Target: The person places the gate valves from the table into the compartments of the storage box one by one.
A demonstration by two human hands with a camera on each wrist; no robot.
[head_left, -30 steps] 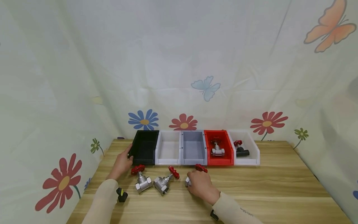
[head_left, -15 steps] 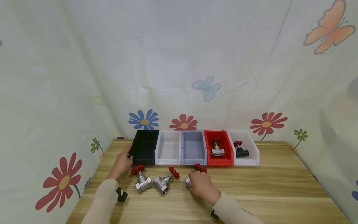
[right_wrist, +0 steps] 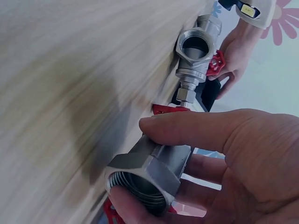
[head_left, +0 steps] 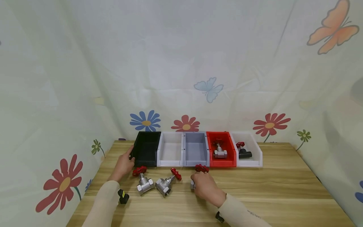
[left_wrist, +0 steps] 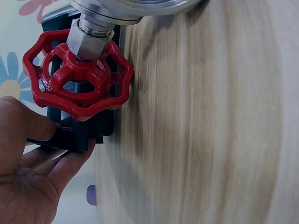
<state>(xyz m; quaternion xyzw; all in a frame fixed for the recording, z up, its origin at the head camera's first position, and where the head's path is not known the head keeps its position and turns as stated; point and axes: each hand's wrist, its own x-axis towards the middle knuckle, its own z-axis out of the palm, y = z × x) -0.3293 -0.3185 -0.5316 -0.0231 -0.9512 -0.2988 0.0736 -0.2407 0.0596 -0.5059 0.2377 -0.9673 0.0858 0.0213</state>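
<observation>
Now our right hand (head_left: 206, 186) pinches a silver metal valve (right_wrist: 156, 167) with hexagonal ends between thumb and fingers, in front of the grey plastic bin (head_left: 196, 150); we cannot tell whether it clears the wood-grained tabletop (head_left: 269, 189). Our left hand (head_left: 122, 166) grips the left side of the black plastic bin (head_left: 146, 151). To handle the valve well, we should press squarely on the smooth body, since the jutting red lobed handwheel (head_left: 202, 168) could tip it. The metal looks hard and slick, its open end round and threaded.
</observation>
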